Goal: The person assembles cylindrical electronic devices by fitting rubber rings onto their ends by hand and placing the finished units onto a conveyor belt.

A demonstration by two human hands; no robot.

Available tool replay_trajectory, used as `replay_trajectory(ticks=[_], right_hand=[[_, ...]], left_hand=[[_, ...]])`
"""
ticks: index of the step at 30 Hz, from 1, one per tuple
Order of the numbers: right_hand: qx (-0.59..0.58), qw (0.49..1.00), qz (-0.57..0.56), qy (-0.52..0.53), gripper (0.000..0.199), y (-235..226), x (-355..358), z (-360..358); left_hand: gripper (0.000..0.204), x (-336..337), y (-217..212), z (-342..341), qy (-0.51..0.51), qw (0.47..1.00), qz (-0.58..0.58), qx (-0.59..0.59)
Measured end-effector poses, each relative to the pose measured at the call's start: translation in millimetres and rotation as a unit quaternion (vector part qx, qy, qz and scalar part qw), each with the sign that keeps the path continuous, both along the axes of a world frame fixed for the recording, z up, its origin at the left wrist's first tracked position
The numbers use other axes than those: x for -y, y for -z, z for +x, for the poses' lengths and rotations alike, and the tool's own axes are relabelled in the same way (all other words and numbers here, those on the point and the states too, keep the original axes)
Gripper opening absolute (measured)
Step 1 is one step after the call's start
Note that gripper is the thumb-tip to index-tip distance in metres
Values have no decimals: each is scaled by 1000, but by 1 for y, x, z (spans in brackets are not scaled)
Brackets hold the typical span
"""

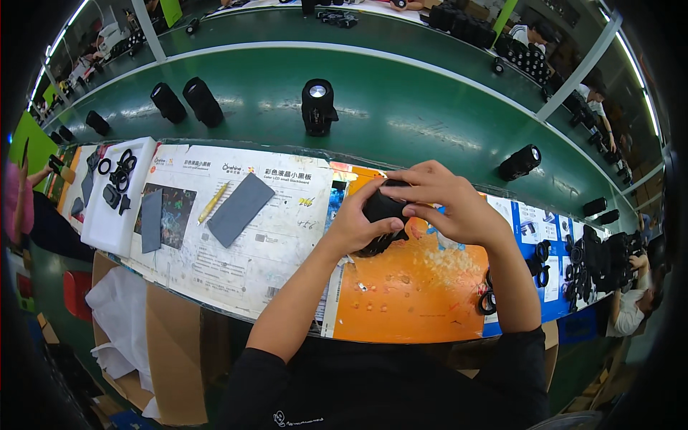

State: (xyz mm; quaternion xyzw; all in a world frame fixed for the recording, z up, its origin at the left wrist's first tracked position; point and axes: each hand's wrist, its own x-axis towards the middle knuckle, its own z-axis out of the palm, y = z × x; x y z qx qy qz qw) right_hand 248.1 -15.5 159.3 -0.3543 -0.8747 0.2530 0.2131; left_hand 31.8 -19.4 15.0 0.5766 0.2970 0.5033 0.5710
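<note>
Over the orange printed sheet (401, 301), both of my hands are closed around a black cylindrical speaker (383, 208). My left hand (358, 221) grips its left side, with the thumb across the near side. My right hand (446, 203) curves over the top and right, its fingers pressing at the upper end. Much of the speaker is hidden behind my fingers. To the left lie a dark grey rectangular pad (241, 209), a smaller grey pad (151, 221) and a yellow pen-like tool (213, 201). Black rings (487, 302) rest beside my right forearm.
A white foam tray (92, 233) with black rings and small parts stands at the left. Beyond the bench, a green belt (258, 93) carries several black speakers (317, 107). More black parts (579, 265) and a co-worker are at the right. Below left is an open cardboard box (172, 351).
</note>
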Motion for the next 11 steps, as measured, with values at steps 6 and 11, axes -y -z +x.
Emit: replay_trajectory(ticks=[6, 11], right_hand=[[28, 998, 49, -25, 54, 8, 2, 0], [-4, 999, 28, -18, 57, 14, 6, 6]], left_hand=[[97, 3, -9, 0, 19, 999, -35, 12], [88, 3, -4, 1, -6, 999, 34, -37]])
